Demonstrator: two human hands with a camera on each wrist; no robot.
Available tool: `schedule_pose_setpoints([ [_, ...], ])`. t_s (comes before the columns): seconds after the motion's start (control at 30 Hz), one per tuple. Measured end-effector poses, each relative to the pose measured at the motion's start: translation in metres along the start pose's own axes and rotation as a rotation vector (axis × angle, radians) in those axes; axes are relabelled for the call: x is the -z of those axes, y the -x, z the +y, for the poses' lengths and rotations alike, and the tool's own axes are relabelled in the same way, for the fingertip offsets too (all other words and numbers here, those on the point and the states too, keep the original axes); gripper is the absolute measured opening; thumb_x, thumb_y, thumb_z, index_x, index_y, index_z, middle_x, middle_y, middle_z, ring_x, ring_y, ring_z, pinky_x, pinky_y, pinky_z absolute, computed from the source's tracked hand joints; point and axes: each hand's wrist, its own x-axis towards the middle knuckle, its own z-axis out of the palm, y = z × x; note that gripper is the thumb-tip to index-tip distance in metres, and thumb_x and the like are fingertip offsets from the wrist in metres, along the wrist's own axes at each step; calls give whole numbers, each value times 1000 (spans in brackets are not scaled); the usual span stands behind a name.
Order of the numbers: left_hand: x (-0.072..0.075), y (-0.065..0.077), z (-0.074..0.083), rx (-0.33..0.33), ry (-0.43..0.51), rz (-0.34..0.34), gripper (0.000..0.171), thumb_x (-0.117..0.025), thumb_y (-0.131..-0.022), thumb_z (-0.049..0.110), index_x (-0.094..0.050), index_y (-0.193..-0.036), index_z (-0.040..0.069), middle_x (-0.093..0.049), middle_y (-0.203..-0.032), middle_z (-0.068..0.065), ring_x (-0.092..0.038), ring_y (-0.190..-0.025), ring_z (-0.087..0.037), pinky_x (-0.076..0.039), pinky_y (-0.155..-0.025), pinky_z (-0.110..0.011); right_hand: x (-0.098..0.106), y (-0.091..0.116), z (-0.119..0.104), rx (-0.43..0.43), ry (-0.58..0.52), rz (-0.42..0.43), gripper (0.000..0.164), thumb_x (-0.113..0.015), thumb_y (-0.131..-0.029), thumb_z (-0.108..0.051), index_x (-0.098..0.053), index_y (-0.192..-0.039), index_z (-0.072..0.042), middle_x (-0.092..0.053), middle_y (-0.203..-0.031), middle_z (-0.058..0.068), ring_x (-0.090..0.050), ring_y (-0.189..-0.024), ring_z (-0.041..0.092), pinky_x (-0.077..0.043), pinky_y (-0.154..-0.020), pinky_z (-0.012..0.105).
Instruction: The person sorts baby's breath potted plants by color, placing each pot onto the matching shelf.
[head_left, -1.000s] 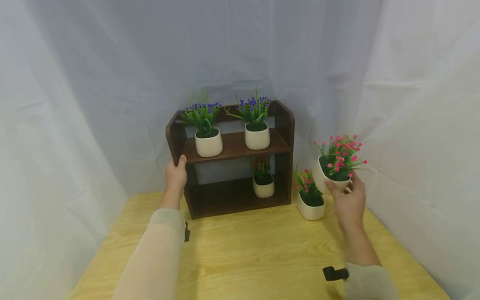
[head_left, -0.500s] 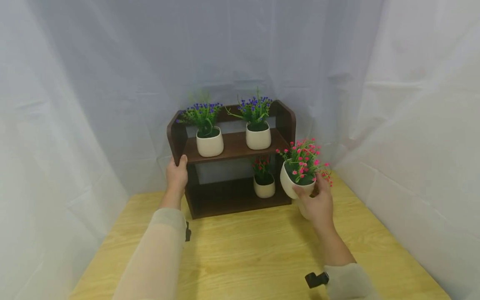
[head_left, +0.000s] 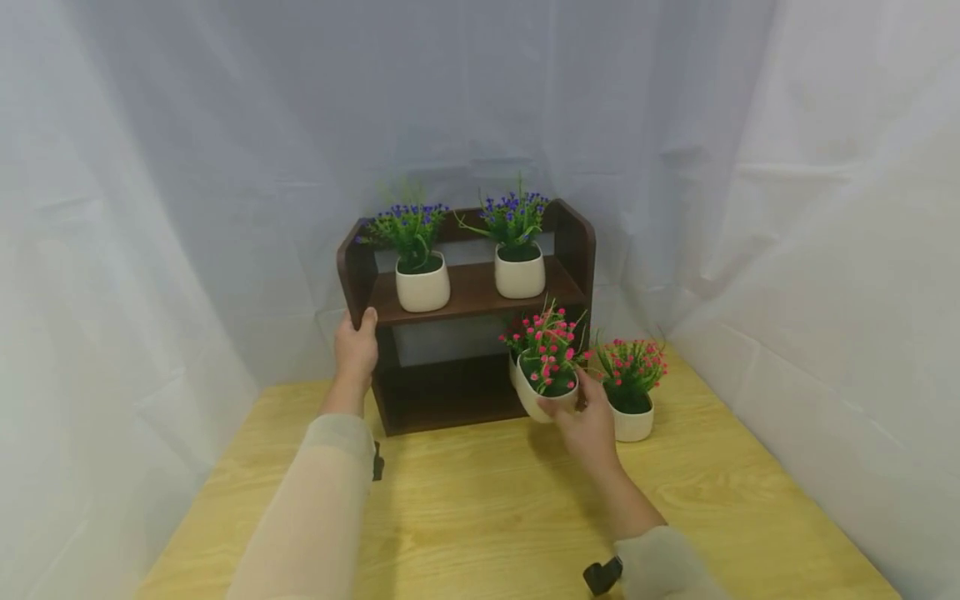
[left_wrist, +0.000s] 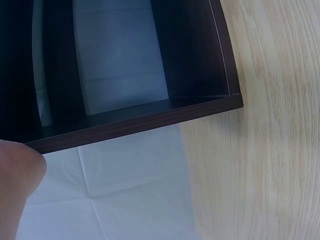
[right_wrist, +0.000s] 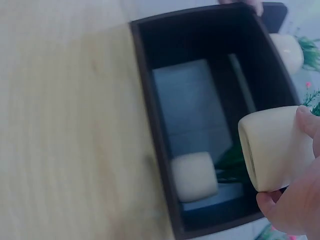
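Three pots [head_left: 422,288] are shelved, the lower one seemingly red-flowered; a fourth pot [head_left: 536,399] is grasped by the right hand [head_left: 590,427], the rack [head_left: 468,284] by the left hand [head_left: 355,348]; a fifth pot [head_left: 633,423], right, is left unshelved.

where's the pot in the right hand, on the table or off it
Off: the right hand holds the pot up, its base apart from the table in the right wrist view.
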Motion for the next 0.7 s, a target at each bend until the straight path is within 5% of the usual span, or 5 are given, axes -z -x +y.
schedule_pose_setpoints([
  [0.23,-1,-1,-1,-19,18,27,55,-50,-115,38,-47,-161,9,-46,-170,-19,-39,-162,-38,-30,-137,-52,-31,1,16,27,53,-12,86,-94,-86,-22,-52,-156,3,-61,-147,27,-62,-125,40,-57,-109,56],
  [0.7,0,-2,-3,-19,25,25,56,-50,-115,38,-45,-163,10,-45,-171,-19,-37,-163,-38,-29,-137,-53,-74,-1,40,18,107,-146,82,-94,-86,-28,-55,-152,0,-64,-142,25,-64,-131,43,-56,-112,60],
])
